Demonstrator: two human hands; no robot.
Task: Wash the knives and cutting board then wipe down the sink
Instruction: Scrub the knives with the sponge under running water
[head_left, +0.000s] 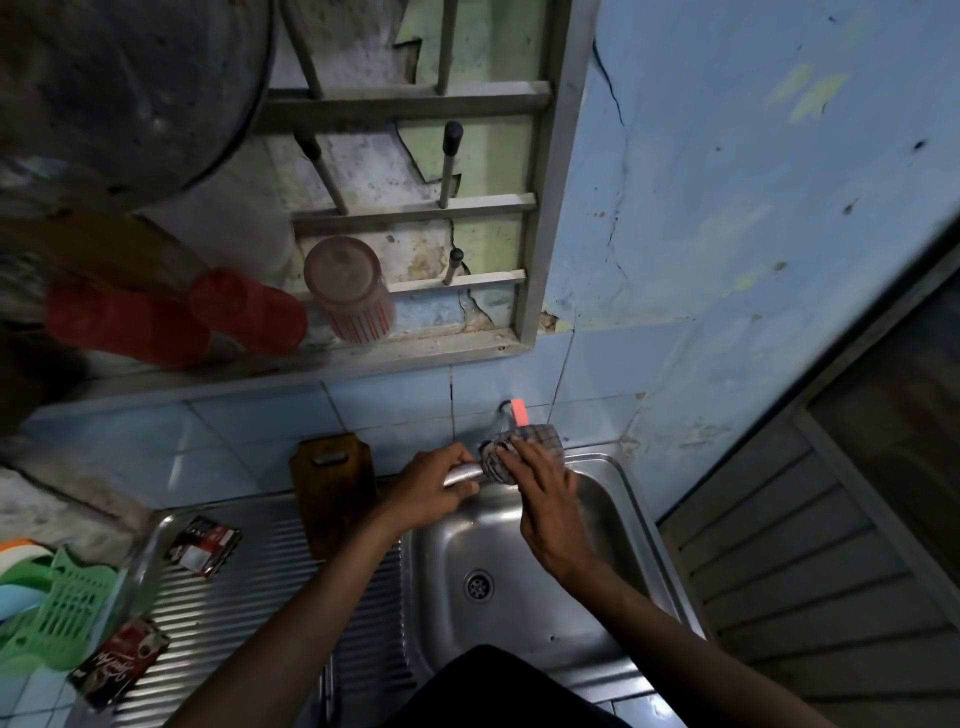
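Note:
Over the back rim of the steel sink (524, 525), my left hand (434, 486) grips a silvery metal knife (462, 474) by one end. Its other end is hidden inside a checked cloth (511, 457). My right hand (545, 499) holds that cloth wrapped round the knife, just below the wall tap (506, 415) with its orange lever. A dark wooden cutting board (332, 488) stands on end against the tiled wall, left of my left hand. No water is visible running from the tap.
The ribbed drainboard (234, 613) holds two dark sachets (205, 543). A green plastic basket (57, 613) sits at the far left. Above, a wall rack (410, 208) carries upturned red cups (249, 309) and a large pot (119, 93). A door (831, 519) stands to the right.

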